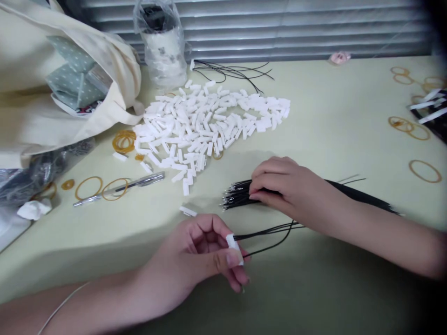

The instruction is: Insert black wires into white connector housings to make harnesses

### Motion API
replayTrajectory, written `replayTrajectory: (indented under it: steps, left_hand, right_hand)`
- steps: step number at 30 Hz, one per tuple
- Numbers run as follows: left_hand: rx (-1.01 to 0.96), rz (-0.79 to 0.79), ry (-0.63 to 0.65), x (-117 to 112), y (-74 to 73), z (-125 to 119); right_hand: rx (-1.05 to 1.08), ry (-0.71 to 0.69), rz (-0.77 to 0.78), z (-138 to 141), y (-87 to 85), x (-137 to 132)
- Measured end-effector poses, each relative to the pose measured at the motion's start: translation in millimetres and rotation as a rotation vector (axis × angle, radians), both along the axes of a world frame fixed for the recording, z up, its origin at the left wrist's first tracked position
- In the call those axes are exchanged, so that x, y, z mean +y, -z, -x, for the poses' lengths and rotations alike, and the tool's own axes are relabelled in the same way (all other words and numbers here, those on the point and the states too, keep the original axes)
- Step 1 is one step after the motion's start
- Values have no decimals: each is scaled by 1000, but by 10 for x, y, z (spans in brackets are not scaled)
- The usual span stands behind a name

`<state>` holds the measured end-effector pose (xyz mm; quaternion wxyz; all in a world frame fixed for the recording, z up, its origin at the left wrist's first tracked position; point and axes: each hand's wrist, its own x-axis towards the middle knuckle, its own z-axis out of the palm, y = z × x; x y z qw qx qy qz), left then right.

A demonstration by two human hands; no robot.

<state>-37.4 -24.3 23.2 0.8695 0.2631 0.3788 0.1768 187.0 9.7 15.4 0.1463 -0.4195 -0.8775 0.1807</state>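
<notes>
Between the thumb and fingers of my left hand [206,256] is a white connector housing [232,242], held upright. Several thin black wires [268,230] run from it to the right, and one bows lower than the others. My right hand [282,186] lies over a bundle of black wires [235,194], thumb and fingers pinched together at its upper side; how many wires they grip is hidden. Bare silvery terminals show at the bundle's left end. A single white housing [188,211] lies on the table just above my left hand.
A heap of white connector housings [195,121] spreads behind my hands. Rubber bands [123,141] and a pen [118,188] lie at left, near a cloth bag [118,83]. At the back stand a plastic-wrapped roll [164,56] and a finished-looking wire harness [226,70].
</notes>
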Motion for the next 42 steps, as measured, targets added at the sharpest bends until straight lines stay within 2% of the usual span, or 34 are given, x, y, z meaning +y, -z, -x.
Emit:
replayTrajectory:
  steps: [3, 6, 9, 11, 13, 19, 29, 36, 40, 42]
  left_hand:
    - [4, -23, -16, -7, 22, 18]
    - [-10, -45, -43, -13, 45, 29]
    - [-40, -36, -82, -12, 51, 26]
    - [-53, -23, -109, -8, 45, 20]
    - [-54, -22, -117, -4, 38, 19]
    - [-22, -41, -75, -13, 59, 37]
    - [-41, -50, -74, -3, 52, 24]
    - [-50, -50, -91, -14, 36, 27]
    - [-55, -52, -114, -13, 38, 20]
    - [-54, -57, -110, -15, 43, 20]
  right_hand:
    - [78, 73, 7, -4, -118, -76]
    - [136, 143, 40, -16, -318, -196]
    - [68, 123, 166, -14, -488, -352]
    - [18, 73, 278, -3, -537, -447]
    - [20, 44, 322, 12, -534, -511]
    - [103, 113, 244, 60, -444, -523]
    - [116, 110, 295, 34, -479, -455]
    - [101, 113, 310, 54, -424, -506]
    - [125, 143, 248, 115, -378, -562]
    - [120, 105, 149, 157, -350, -569]
